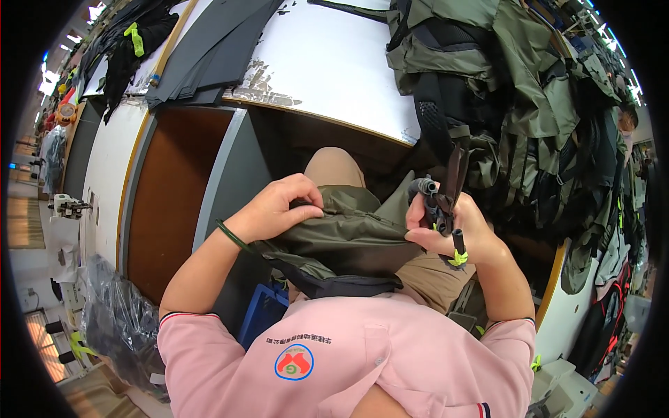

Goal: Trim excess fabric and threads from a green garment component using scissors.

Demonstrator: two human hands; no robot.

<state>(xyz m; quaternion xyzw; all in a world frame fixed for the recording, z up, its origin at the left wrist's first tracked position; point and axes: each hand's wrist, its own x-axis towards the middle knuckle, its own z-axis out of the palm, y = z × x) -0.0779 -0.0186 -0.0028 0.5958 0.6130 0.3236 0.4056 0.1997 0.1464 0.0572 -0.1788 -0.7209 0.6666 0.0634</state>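
Observation:
Olive-green fabric (341, 230) with black edging, like part of a bag or garment, lies across my lap. My left hand (282, 205) pinches its upper left edge between thumb and fingers. My right hand (449, 226) is wrapped round a dark pistol-like tool (437, 202) with a round grey tip and a bright yellow-green strip tied low on it. The tool is over the fabric's right end. Its exact kind is unclear, and the palm hides part of its handle.
A worn white table (327, 66) stands ahead, with stacked dark grey sheets (209, 52) at left. Olive and black bags (502, 90) are heaped at the right, hanging over the edge. Beneath is an open compartment (178, 202). A blue crate (261, 313) and a clear plastic bag (122, 324) are low at left.

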